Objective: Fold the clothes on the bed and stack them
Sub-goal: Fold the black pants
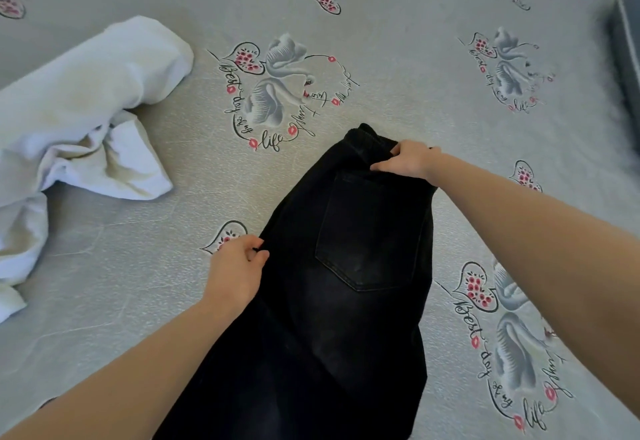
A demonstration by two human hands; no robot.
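At centre of bed [398,41], black jeans [346,284] folded lengthwise, pocket up. Left hand [235,270] pinching the 9 o'clock side edge; right hand [408,161] gripping the waistband at 12. Toward 10 o'clock, white garment [79,100] crumpled, unfolded. No stack visible; probably early, crosswise folds and stacking left.

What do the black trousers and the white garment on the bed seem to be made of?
The black trousers look like denim: matte, slightly faded, with a stitched patch pocket and a thick waistband.

The white garment looks like soft cotton or jersey, going by its rounded, limp folds; the exact fabric is unclear. Faint yellowish patches show on it.
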